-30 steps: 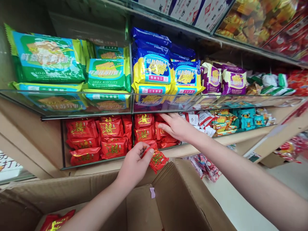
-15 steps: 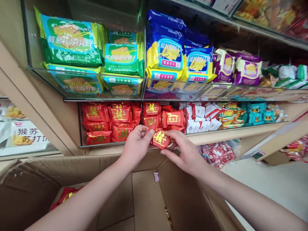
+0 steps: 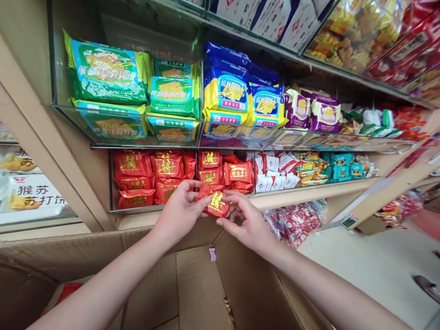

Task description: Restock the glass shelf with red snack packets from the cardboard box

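Note:
A red packet with gold characters point(image 3: 217, 204) is held between my two hands, just in front of the lower shelf's bin. My left hand point(image 3: 180, 211) pinches its left edge between thumb and fingers. On the packet's right side, the curled fingers of my right hand point(image 3: 242, 217) touch it, with the thumb a little apart below. Behind them, similar red packets point(image 3: 167, 164) fill the lower bins in stacks. Under my arms is a large cardboard box point(image 3: 197, 291), with red packets point(image 3: 67, 291) partly hidden at its left.
Above the red packets, a glass-fronted shelf holds green biscuit packs point(image 3: 108, 73) and blue-yellow packs point(image 3: 227, 91). White-red packets point(image 3: 275, 174) stand to the right. Bagged red goods point(image 3: 297, 222) lie below the shelf. The box holds a small purple scrap point(image 3: 212, 254).
The view has shifted, so more of the upper shelves and right side shows. My hands still hold the red packet, now slightly further left in the picture.

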The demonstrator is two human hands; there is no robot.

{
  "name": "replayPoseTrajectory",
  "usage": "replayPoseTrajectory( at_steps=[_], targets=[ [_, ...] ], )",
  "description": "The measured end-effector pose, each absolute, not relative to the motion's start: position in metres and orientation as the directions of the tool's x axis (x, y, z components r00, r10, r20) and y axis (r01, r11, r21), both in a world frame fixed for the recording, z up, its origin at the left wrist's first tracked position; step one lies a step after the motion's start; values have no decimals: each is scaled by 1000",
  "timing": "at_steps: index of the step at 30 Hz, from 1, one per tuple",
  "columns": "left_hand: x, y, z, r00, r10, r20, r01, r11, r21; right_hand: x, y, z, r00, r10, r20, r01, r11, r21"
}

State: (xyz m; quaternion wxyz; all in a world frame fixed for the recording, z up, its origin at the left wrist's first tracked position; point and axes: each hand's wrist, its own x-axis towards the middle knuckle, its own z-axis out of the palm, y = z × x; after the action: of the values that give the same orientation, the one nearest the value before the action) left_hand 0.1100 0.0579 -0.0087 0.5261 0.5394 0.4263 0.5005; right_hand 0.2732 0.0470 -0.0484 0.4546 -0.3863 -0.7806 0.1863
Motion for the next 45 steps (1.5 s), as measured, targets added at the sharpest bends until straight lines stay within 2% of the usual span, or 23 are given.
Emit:
replayPoseTrajectory(
  at_steps=[2, 7, 10, 14, 18, 21, 28, 32, 35, 41, 45],
  targets=[
    [107, 58, -9, 153, 985, 77, 0, -78, 997, 275, 48, -50, -301, 755, 582, 487, 647, -587],
    [105, 64, -15, 55, 993, 101, 61, -104, 993, 290, 70, -28, -403, 597, 694, 690, 696, -197],
    [105, 64, -19, 54, 979, 198, 234, -205, 950, 296, 94, -10, -421, 590, 689, 746, 658, -107],
    [107, 60, -23, 131, 903, 408, 557, -408, 724, 290, 117, 2, -508, 612, 607, 751, 660, -37],
    [109, 61, -26, 206, 843, 497, 714, -477, 513, 282, 125, 6, -553, 608, 570, 759, 650, 43],
    [111, 66, -29, 231, 848, 477, 768, -460, 446, 280, 126, 8, -549, 612, 570, 775, 627, 73],
    [116, 74, -37, 275, 851, 447, 804, -458, 379, 281, 129, 12, -619, 621, 481, 733, 677, 69],
    [119, 75, -37, 311, 838, 448, 806, -483, 343, 281, 131, 12, -635, 601, 484, 731, 671, 126],
    [120, 74, -35, 315, 841, 440, 799, -485, 355, 280, 131, 10, -626, 607, 489, 745, 651, 145],
    [122, 72, -36, 291, 842, 454, 778, -484, 401, 274, 123, 4, -553, 624, 552, 763, 645, 37],
    [126, 73, -38, 268, 851, 451, 767, -472, 435, 270, 123, -1, -566, 607, 558, 750, 660, 43]
  ],
)
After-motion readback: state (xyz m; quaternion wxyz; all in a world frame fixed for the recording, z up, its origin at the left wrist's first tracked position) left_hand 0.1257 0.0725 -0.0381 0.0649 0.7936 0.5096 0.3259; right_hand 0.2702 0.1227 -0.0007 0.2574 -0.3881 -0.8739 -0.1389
